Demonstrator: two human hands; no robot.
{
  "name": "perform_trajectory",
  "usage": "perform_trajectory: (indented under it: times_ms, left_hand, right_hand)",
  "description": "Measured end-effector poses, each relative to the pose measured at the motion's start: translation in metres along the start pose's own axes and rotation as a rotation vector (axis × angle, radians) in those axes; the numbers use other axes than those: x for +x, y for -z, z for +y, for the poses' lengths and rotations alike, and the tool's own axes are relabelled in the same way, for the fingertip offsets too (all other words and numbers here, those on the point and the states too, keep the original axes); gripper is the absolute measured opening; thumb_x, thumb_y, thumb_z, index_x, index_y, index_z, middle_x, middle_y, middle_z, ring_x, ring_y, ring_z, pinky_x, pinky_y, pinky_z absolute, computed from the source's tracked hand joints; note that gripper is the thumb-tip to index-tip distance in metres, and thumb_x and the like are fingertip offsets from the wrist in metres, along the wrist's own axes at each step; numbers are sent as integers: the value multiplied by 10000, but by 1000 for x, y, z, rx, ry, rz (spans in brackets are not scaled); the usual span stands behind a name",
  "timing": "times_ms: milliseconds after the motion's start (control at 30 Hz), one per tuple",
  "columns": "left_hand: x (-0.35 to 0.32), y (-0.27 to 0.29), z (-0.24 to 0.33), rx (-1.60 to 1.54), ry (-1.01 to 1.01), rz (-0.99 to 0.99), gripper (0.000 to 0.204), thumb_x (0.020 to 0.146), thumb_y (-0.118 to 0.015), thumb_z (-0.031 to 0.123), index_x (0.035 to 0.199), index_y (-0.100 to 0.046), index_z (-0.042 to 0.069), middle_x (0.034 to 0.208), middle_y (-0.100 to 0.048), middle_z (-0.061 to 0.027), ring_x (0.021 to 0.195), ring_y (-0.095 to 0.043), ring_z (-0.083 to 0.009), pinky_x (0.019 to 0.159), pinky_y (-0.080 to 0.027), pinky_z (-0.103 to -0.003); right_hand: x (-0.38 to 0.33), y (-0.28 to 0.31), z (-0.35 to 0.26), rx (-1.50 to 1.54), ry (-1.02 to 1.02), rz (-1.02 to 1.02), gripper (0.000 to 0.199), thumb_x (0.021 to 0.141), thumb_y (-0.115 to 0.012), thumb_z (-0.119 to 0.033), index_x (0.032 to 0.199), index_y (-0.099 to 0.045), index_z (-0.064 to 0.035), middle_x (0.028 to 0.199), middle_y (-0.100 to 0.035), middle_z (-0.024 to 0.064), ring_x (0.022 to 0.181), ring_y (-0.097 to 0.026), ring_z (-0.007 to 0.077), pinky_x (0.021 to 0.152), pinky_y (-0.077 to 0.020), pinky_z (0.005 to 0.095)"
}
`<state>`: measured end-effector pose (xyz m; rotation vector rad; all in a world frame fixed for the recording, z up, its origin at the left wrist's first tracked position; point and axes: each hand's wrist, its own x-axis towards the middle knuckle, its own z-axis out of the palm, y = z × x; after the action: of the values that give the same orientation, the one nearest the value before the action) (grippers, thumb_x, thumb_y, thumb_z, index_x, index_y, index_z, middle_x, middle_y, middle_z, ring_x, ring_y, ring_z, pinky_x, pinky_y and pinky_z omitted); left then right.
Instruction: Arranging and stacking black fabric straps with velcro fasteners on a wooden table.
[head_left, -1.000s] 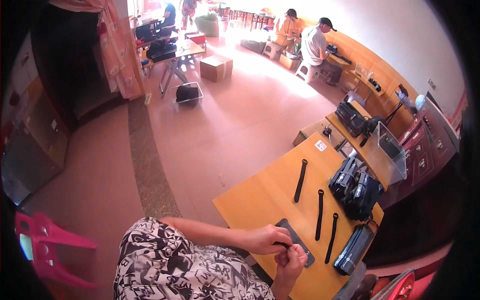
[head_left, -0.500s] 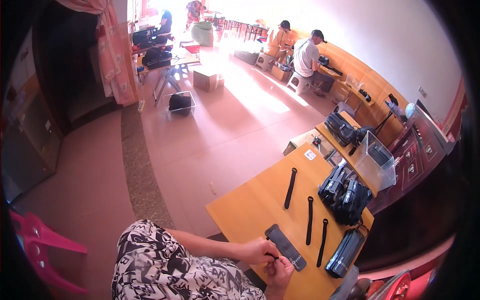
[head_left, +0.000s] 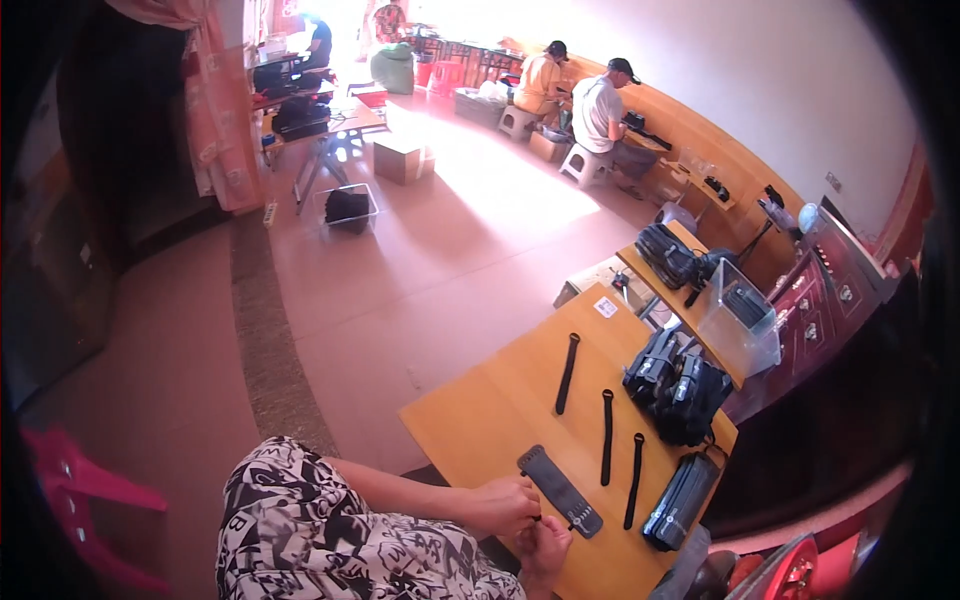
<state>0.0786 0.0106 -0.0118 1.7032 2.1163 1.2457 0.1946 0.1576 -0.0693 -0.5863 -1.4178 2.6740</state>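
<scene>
My left hand (head_left: 508,504) and my right hand (head_left: 545,550) meet at the near edge of the wooden table (head_left: 480,390). Both are closed, fingertips close together around a small black piece (head_left: 539,519) that is mostly hidden. Just beyond them lies a flat dark grey panel (head_left: 562,492) with a row of small marks at each end. To its right, three black straps with looped ends rest apart from one another: a far one (head_left: 567,374), a middle one (head_left: 607,437) and a near one (head_left: 634,481).
A stack of dark grey panels (head_left: 678,500) and black bundled packs (head_left: 680,385) line the table's right side. Behind stand a clear plastic bin (head_left: 738,315) and black gear (head_left: 667,253). A pink stool (head_left: 90,490) is at left. Two people sit working along the far wall.
The whole view has shifted slightly. My hands stay together, a little nearer to me relative to the grey panel. The panel and straps keep their places on the table.
</scene>
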Motion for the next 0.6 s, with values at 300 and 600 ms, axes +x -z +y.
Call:
perform_trajectory:
  times_ms: [300, 600]
  left_hand:
    - [1, -4, -2, -61, 107, -111, 180, 687, -612, 190, 674, -633, 12, 727, -619, -139, 705, -631, -335, 623, -514, -428]
    - [1, 25, 24, 163, -78, -336, 160, 733, -592, 102, 800, -566, -41, 776, -582, -186, 654, -627, -351, 573, -515, -412]
  right_hand:
    - [-14, -18, -8, -380, 306, 71, 140, 836, -591, -13, 703, -616, 20, 580, -583, 41, 484, -514, 82, 458, -397, 212]
    - [-17, -35, -16, -408, 267, 91, 141, 801, -635, -34, 669, -640, 17, 575, -576, -2, 506, -489, 46, 462, -354, 197]
